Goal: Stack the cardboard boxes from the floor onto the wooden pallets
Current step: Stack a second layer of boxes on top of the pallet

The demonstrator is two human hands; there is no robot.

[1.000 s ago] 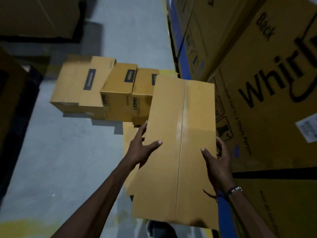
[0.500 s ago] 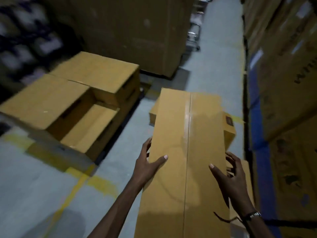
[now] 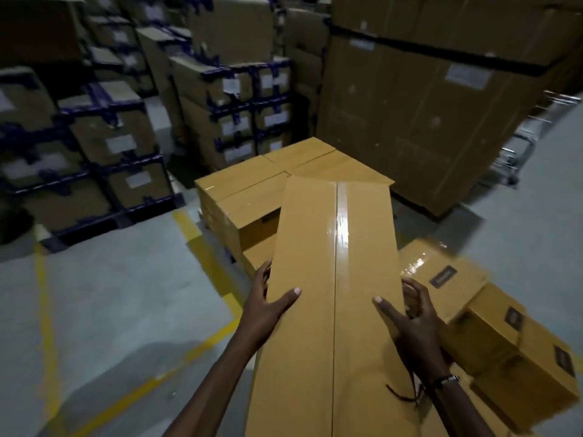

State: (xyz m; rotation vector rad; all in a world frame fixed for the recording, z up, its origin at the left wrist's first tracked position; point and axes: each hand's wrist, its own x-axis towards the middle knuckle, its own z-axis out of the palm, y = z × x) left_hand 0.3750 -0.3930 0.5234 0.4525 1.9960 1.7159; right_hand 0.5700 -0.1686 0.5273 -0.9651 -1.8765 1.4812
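I carry a long taped cardboard box (image 3: pixel 334 279) lengthwise in front of me. My left hand (image 3: pixel 268 307) grips its left edge, thumb on top and fingers down the side. My right hand (image 3: pixel 413 323) grips its right edge the same way. The box's far end hangs over a stack of like boxes (image 3: pixel 252 190) straight ahead; whatever that stack stands on is hidden. Several more boxes (image 3: pixel 448 279) with dark labels lie on the floor at my right.
A very large carton stack (image 3: pixel 426 115) stands behind the stack ahead. Strapped cartons on blue pallets (image 3: pixel 120 143) fill the left and back. Yellow floor lines (image 3: pixel 202 241) run past the stack. A metal trolley (image 3: pixel 517 146) stands at the right.
I have turned left with the box in both hands. The stack ahead has come from the left to the centre and nearer; the floor boxes now lie at my right.
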